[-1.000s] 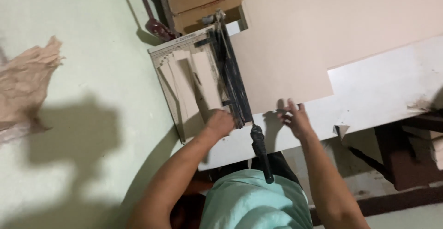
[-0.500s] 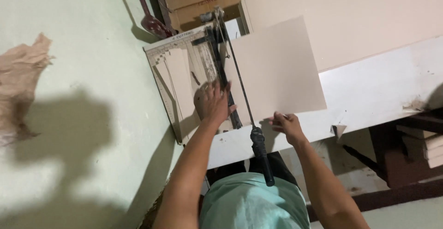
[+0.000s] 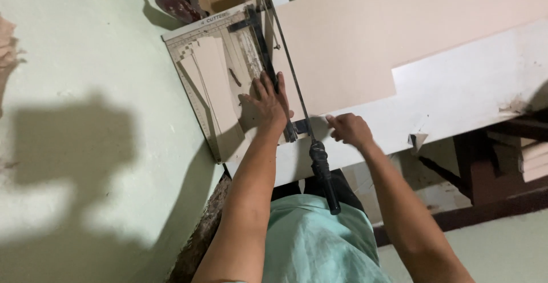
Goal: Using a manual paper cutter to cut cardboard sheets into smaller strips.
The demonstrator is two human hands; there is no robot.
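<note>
Lying across the paper cutter (image 3: 200,83), the large beige sheet (image 3: 365,37) spreads to the right of the black blade arm (image 3: 285,60), and its near edge is just beside the right hand (image 3: 349,130). The left hand (image 3: 267,105) is open, with the fingers spread flat, and it presses down on the black clamp bar (image 3: 264,49) and on the cutter's board, touching a stack of cut beige strips (image 3: 214,83). The right hand is half closed; its fingers seem to pinch the sheet's near edge, but I cannot tell this surely. The blade's black handle (image 3: 324,176) hangs between the two forearms, touched by neither hand. Both arms reach forward from the body, over the white table (image 3: 468,89).
</note>
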